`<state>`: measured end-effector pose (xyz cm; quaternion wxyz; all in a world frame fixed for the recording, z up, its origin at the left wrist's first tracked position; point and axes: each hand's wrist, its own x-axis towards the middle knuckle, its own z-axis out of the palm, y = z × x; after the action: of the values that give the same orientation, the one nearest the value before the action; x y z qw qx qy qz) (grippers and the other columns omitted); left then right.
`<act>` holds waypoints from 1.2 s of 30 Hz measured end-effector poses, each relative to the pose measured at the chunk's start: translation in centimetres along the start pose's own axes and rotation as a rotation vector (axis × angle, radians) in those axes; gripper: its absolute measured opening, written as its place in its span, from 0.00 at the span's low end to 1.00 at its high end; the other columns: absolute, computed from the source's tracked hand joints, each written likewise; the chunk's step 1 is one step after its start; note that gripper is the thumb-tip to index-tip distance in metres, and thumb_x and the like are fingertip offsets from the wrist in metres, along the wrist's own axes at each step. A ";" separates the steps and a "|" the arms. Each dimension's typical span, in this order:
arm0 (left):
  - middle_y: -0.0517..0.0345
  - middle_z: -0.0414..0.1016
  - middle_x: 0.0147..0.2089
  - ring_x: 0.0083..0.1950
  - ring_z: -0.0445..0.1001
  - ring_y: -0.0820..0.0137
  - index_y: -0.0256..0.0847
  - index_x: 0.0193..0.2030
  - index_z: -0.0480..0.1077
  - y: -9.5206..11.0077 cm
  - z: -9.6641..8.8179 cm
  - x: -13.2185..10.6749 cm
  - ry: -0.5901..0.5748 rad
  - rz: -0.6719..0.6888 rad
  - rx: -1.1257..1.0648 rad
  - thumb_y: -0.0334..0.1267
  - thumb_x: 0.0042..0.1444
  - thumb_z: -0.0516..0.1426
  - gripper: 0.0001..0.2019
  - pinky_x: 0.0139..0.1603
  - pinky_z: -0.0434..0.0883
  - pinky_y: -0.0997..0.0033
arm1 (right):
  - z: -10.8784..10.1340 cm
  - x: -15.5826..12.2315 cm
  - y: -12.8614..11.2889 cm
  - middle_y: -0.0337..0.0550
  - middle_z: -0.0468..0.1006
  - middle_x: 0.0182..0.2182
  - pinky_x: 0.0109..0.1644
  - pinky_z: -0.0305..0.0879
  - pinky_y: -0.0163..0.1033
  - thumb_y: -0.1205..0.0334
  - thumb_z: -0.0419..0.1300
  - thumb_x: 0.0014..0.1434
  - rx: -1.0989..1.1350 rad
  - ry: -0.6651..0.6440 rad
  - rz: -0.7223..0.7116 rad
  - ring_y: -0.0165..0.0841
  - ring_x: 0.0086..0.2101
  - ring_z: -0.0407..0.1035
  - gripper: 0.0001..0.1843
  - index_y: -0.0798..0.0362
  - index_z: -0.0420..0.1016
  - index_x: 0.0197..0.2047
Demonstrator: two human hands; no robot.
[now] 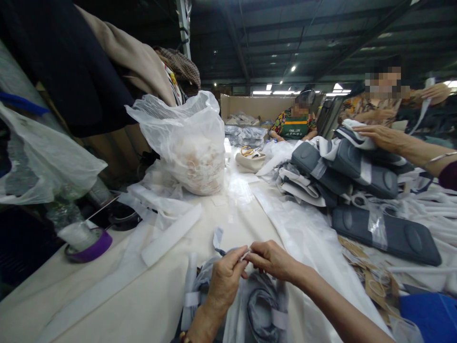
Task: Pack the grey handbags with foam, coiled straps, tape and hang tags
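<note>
Lit strips and dark roof beams [246,43] span the far end of the workshop in the head view, above a long table [143,300] covered in cream cloth. On its left side a purple-rimmed roll [103,245] lies near pale strips of sheeting, and beyond these stands a stuffed translucent bag [196,157]. Farther off, orange-handled scissors [248,151] rest by a beige pouch. On the right, dark grey padded pieces [383,233] are piled up, with a co-worker's hand [380,137] on the top ones. Near the middle, the left hand [223,281] and right hand [273,259] meet fingertip to fingertip, each closed in a narrow pinch on a thin pale piece [244,254]. That piece is just above a coiled grey bundle [262,305] with a pale band; whether the two are joined is hidden by the fingers. Judging by this, the step in hand is fine two-handed work on the small piece, probably parting or straightening it; the next move seems to call for a steady left pinch while the right fingertips adjust their grip.
</note>
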<state>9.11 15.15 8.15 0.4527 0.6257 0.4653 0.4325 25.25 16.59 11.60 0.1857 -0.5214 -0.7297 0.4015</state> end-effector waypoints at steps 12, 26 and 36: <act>0.58 0.76 0.25 0.21 0.72 0.75 0.35 0.38 0.71 -0.1 -0.3 -2.7 0.283 0.657 0.514 0.26 0.58 0.47 0.11 0.23 0.70 0.80 | -1.1 0.4 2.1 0.41 0.70 0.17 0.27 0.54 0.33 0.69 0.50 0.55 -0.252 0.066 0.193 0.29 0.20 0.63 0.15 0.56 0.70 0.19; 0.47 0.78 0.40 0.32 0.77 0.69 0.32 0.59 0.59 0.1 3.8 -3.9 0.388 0.701 0.602 0.34 0.60 0.50 0.20 0.32 0.75 0.74 | -1.7 -1.6 2.6 0.41 0.74 0.27 0.35 0.64 0.37 0.54 0.54 0.54 0.184 0.021 -0.071 0.35 0.30 0.69 0.14 0.53 0.76 0.28; 0.54 0.75 0.33 0.38 0.75 0.61 0.39 0.33 0.68 -7.2 5.5 -2.9 0.019 0.207 0.905 0.53 0.47 0.62 0.18 0.39 0.73 0.60 | 0.2 1.0 10.6 0.46 0.75 0.20 0.27 0.66 0.33 0.50 0.69 0.37 0.718 0.330 0.650 0.31 0.21 0.67 0.17 0.57 0.76 0.21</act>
<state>12.51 12.52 -0.39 0.0845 0.7996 0.5463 0.2346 31.18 18.87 3.10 0.3315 -0.6812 -0.3068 0.5762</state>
